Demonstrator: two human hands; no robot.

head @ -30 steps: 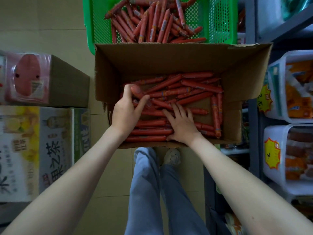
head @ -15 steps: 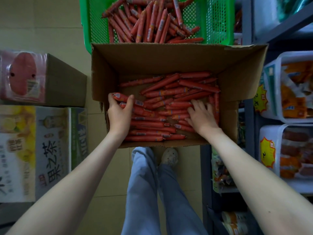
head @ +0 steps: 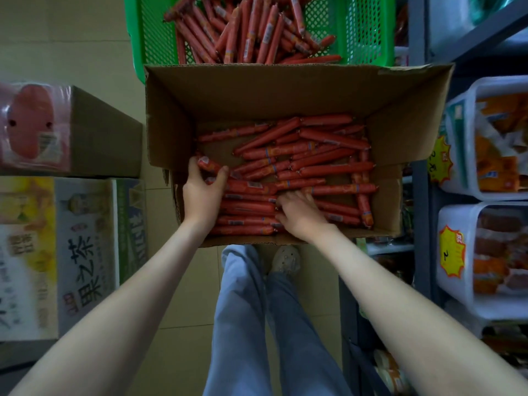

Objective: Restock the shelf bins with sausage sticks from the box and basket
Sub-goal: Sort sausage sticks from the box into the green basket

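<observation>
An open cardboard box (head: 257,92) sits in front of me with several red sausage sticks (head: 314,155) lying on its floor. My left hand (head: 203,195) is at the box's left wall, fingers and thumb curled round the ends of a bunch of sticks. My right hand (head: 300,214) lies on the near pile in the middle, fingers bent down among the sticks; whether it grips any is hidden. Behind the box a green mesh basket (head: 365,32) holds more sticks (head: 245,32).
Clear plastic shelf bins (head: 468,115) with yellow price tags stand on the grey rack at the right, a lower bin (head: 457,281) below. Stacked cartons (head: 94,132) fill the left. My legs and a shoe (head: 285,260) are under the box on the tiled floor.
My right hand has slid back from the right side of the box to the middle of the near pile. My left hand stays at the left wall, gathering stick ends.
</observation>
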